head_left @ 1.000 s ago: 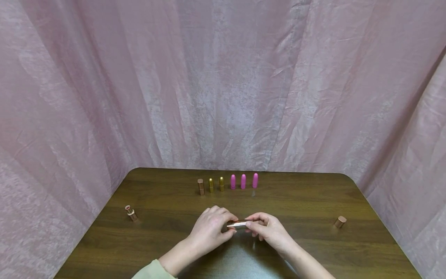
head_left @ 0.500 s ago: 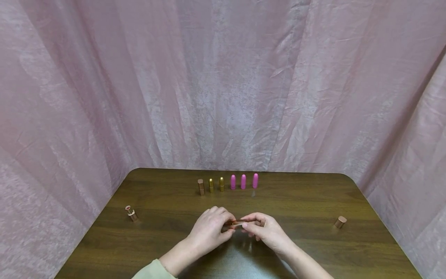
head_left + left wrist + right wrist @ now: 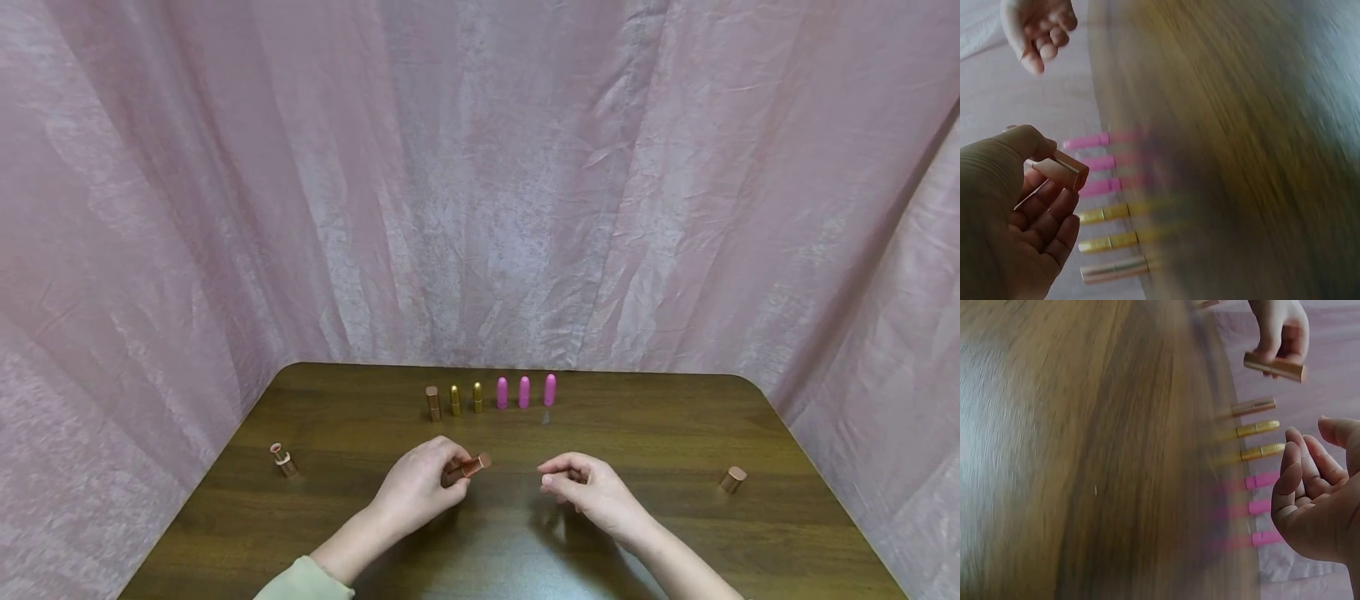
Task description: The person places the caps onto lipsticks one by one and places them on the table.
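Note:
My left hand [image 3: 420, 485] holds a closed rose-gold lipstick tube [image 3: 474, 466] between thumb and fingers, its flat end pointing right and slightly up. In the left wrist view the same tube's shiny squared end sticks out past the fingertips. My right hand [image 3: 600, 493] is in the air to the right, apart from the tube, with its fingers loosely bent and nothing in them. The right wrist view shows its palm and the bare fingers. Behind both hands stands a row: a rose-gold lipstick tube [image 3: 433, 404], two gold tubes [image 3: 477, 398] and three pink tubes [image 3: 524, 392].
An uncapped rose-gold lipstick tube [image 3: 284, 460] with its inner cup raised stands at the left of the brown wooden table [image 3: 360, 450]. Toward the right edge is a rose-gold cap [image 3: 732, 478]. A pink curtain [image 3: 480, 183] hangs beyond the table's far edge.
Both hands were on the rose-gold tube. The right hand has let go and moved a little right, while the left hand has drawn the tube left and tilted it up.

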A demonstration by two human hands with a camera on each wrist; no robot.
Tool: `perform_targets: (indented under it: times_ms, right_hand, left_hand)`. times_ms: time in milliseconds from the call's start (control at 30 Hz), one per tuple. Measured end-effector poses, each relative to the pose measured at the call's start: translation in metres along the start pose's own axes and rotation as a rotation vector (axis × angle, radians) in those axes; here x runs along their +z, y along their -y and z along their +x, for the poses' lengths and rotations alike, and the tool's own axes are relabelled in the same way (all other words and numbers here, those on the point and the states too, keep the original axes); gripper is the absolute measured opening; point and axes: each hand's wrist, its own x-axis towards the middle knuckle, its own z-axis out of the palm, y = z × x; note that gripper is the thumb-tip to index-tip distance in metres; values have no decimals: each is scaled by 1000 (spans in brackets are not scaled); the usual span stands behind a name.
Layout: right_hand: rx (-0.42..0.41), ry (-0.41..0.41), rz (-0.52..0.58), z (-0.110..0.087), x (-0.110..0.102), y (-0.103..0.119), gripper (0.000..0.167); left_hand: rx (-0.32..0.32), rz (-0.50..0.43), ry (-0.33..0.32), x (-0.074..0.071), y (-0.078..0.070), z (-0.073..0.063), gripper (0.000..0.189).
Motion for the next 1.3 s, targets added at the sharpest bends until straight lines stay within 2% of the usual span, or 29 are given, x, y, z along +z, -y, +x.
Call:
perform_targets:
  times_ms: [233,400,533,633,733,867,1067,1300]
  right_hand:
    - [-58,-61,-134,-1,-14,-5,30]
    - [-84,-123,-307,-1,-21,-9,24]
    - [-160,-175,-589,-1,-25,-12,18]
    - [-285,-216,-858,0,-29,-17,17]
    - [-382,-238,-1026,0,-31,-23,17]
    - [-405,-226,-1082,-1,-34,-29,18]
    - [-395,-221,-1082,-4,-37,-33,18]
    - [-395,-218,-1072,-7,-35,-33,18]
  left_hand:
    - [-128,-45,-36,-12,21,-4,20]
    - [-249,-77,-50,-19,36,-5,21]
    - [-290,-80,-73,-23,50,-4,19]
    - [-308,-95,-89,-26,61,-3,19]
    - [-333,-125,-90,-28,72,-2,19]
    - [-381,-161,-84,-28,86,5,24]
    - [-465,-242,-87,-24,102,20,34]
    - [-500,-221,-89,-15,115,35,31]
